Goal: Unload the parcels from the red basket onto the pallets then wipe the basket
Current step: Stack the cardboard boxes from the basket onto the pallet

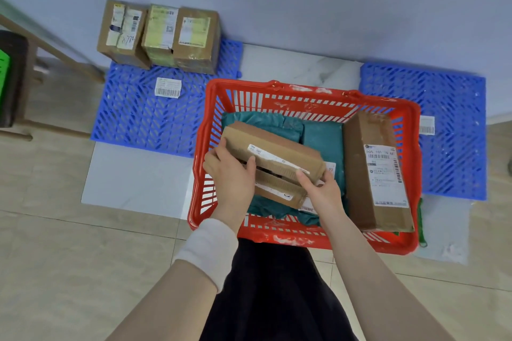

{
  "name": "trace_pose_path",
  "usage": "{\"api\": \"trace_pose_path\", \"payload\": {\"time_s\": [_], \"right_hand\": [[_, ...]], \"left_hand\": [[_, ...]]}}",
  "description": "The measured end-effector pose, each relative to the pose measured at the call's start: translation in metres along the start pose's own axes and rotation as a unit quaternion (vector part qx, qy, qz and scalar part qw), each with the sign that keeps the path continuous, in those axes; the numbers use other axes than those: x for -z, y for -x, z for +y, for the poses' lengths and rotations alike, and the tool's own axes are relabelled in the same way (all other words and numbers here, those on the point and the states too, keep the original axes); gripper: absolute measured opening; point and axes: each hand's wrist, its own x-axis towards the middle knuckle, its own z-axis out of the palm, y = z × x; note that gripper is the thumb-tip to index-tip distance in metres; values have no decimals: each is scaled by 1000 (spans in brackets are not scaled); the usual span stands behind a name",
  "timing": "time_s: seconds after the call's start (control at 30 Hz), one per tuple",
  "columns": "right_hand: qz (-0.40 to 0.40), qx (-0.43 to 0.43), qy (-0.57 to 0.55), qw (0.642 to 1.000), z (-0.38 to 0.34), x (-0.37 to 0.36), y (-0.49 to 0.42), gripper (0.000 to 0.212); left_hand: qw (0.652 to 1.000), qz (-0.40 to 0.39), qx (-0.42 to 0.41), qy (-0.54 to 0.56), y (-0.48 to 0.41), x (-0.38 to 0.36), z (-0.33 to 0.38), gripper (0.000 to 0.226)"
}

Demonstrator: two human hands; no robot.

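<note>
Both hands, left (231,174) and right (322,191), fingers clamped on cardboard parcel (273,151) inside red basket (410,119). Probably stiff, light; grip opposite short ends.

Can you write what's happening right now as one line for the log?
step: unloading | left hand + right hand: gripping cardboard box in red basket | left blue pallet: three boxes

Green bags (322,137) mostly hidden (under boxes (273,156)) — labels unreadable.
</note>
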Motion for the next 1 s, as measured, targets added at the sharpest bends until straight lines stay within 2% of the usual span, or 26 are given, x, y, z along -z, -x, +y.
{"api": "trace_pose_path", "payload": {"time_s": [0.13,0.23,0.33,0.43,0.53,0.67,0.73,0.83,0.9,1.0], "right_hand": [[4,27,-37,999,-2,3,13,35],[11,42,-89,995,-4,4,24,39],[-14,39,-135,990,-12,3,33,38],[-21,60,-144,988,-27,-1,41,38],[-5,82,-133,988,-48,-9,50,48],[-55,131,-77,987,-83,-39,67,42],[-90,148,-47,984,-102,-64,75,40],[-125,149,-24,981,-124,-110,86,50],[-133,139,-13,981,-134,-143,91,58],[-154,135,26,978,-145,-190,92,57]], "left_hand": [[998,30,-46,-2,5,13,8,69],[998,29,-47,15,6,26,8,66],[998,37,-50,23,8,40,6,66],[996,56,-65,26,7,60,2,60],[995,51,-77,40,-1,88,-8,55],[991,49,-96,82,-30,144,-29,68],[986,-5,-113,119,-51,176,-41,73],[968,-157,-113,161,-84,223,-67,60],[955,-244,-121,116,-106,251,-90,52],[943,-314,-88,70,-131,278,-125,50]]}}
